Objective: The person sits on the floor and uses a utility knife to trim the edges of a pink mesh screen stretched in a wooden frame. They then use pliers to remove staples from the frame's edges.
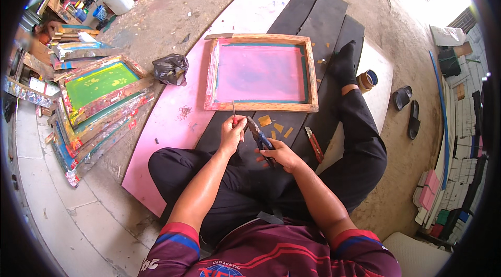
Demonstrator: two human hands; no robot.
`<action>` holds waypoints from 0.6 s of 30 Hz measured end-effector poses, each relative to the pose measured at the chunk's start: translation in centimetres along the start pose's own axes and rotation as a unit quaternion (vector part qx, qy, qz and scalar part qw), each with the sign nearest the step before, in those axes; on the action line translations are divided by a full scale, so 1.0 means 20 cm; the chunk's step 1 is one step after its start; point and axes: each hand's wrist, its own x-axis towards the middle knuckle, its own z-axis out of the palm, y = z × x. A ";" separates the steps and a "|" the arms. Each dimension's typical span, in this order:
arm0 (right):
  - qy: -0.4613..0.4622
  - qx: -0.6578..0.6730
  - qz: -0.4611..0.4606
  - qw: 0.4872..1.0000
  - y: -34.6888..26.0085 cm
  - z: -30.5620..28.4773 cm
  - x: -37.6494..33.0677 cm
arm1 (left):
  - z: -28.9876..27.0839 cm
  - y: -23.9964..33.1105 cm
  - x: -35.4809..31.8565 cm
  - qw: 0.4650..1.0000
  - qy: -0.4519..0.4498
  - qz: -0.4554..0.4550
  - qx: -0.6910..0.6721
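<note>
My left hand [233, 132] is closed round a small screwdriver-like tool with a red handle [235, 120]; its thin shaft points up toward the frame. In my right hand [282, 155] are pliers [258, 132] with dark jaws and blue-black handles, the jaws angled toward my left hand. Just beyond both hands lies a wooden screen frame [313, 81] with pink mesh [261, 72] edged in teal. Scraps of brown tape [265, 120] are scattered between the frame and my right hand. A red utility knife [314, 144] rests on the dark boards beside my right forearm.
Dark boards [324, 16] and a pink sheet [172, 120] lie under my legs. Paint-stained frames [99, 89] are stacked at left, near a black plastic bag [170, 69]. A tape roll [367, 79] stands by my foot; sandals [413, 119] lie farther right.
</note>
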 end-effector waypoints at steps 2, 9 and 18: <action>0.002 -0.017 -0.010 1.000 0.02 -0.01 0.00 | 0.00 -0.02 0.00 1.000 0.008 0.014 0.010; 0.054 -0.054 -0.038 0.996 0.05 0.00 0.01 | -0.03 -0.04 0.05 0.994 0.075 0.036 0.067; 0.175 0.025 -0.046 0.983 0.06 -0.19 -0.01 | -0.45 0.17 0.26 0.938 0.345 0.033 -0.010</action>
